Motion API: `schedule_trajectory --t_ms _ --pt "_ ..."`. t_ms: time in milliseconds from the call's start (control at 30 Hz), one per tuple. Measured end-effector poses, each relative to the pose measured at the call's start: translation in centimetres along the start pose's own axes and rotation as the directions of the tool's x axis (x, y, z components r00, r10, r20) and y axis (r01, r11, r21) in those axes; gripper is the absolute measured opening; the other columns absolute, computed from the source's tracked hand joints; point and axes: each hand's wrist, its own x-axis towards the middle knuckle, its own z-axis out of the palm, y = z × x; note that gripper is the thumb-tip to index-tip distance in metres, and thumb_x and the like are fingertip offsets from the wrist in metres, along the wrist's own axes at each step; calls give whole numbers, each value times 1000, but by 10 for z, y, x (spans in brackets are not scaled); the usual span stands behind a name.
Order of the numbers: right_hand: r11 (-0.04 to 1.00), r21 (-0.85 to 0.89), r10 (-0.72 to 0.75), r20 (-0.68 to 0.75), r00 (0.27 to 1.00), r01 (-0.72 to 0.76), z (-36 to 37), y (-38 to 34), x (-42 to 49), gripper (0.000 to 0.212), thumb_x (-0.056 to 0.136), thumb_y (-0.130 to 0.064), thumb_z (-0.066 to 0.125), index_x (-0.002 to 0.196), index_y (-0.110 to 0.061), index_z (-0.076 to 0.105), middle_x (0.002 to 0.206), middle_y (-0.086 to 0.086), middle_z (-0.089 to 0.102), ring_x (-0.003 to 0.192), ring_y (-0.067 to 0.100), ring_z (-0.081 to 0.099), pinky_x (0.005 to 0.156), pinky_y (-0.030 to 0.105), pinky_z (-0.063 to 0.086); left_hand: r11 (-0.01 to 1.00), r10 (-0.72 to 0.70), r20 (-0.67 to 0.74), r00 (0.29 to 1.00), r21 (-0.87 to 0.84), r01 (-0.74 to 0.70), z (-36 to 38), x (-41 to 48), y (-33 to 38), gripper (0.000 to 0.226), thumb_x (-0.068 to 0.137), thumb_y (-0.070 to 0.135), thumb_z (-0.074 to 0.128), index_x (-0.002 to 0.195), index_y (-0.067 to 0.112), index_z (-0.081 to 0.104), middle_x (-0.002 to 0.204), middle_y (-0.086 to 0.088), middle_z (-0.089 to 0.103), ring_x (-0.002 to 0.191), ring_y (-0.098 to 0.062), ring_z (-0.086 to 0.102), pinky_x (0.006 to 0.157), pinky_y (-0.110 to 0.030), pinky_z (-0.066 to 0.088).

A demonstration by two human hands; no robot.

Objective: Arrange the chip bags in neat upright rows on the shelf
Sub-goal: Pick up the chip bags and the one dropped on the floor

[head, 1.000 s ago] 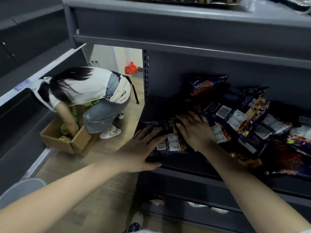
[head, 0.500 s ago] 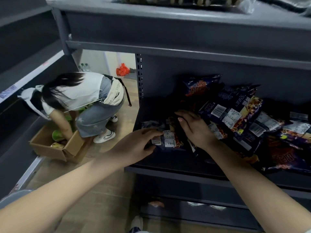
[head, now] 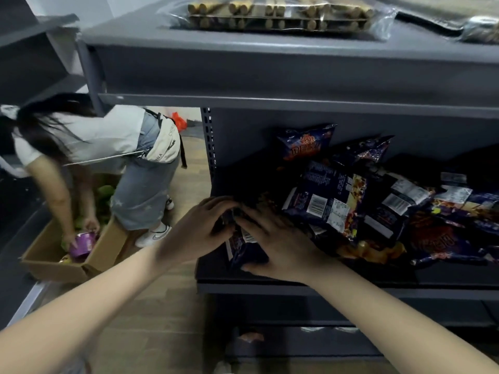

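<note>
We record a dark grey metal shelving unit (head: pixel 297 74), a wood-plank floor (head: pixel 167 333), a pale rear wall (head: pixel 81 5) and an open cardboard box (head: pixel 51 265) on the floor.

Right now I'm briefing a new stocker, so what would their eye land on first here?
The left hand and right hand meet on one dark chip bag at the front left of the shelf. Beside them to the right, a jumbled pile of chip bags lies mostly flat. Left, on the floor, another person bends over a cardboard box.
</note>
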Motion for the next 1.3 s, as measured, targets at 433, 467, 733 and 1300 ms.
schedule_trajectory --t_ms 433,467,733,1300 --pt "997 -33 63 -103 993 -67 23 5 -1 67 89 -46 56 146 -21 31 153 5 30 143 30 21 110 46 33 1000 0 30 1000 -6 0 -1 -30 -5 48 91 26 58 137 16 45 146 1 38 137 -17 32 109 -41 29" --pt "998 4 60 -149 987 -60 22 5 -1 64 88 -43 59 143 -20 37 150 5 36 141 29 27 108 46 37 1000 4 20 1000 -22 -4 -4 -30 -4 48 91 27 57 136 14 46 145 0 40 136 -17 34 109 -41 30" --pt "870 491 250 -371 894 -40 6 18 12 44 87 -22 63 129 -10 55 126 -3 56 117 0 48 95 7 36 990 -54 -22 998 -132 50 -21 -26 -16 50 90 21 60 138 17 43 143 2 41 135 -12 34 111 -33 29" --pt "-500 865 452 302 840 -42 -20 21 20 51 81 -43 51 122 -13 55 123 13 63 108 27 64 82 43 56 341 -284 297 912 -857 386 -11 -12 -3 54 76 29 71 122 36 42 125 -8 59 106 -19 63 83 -33 55"
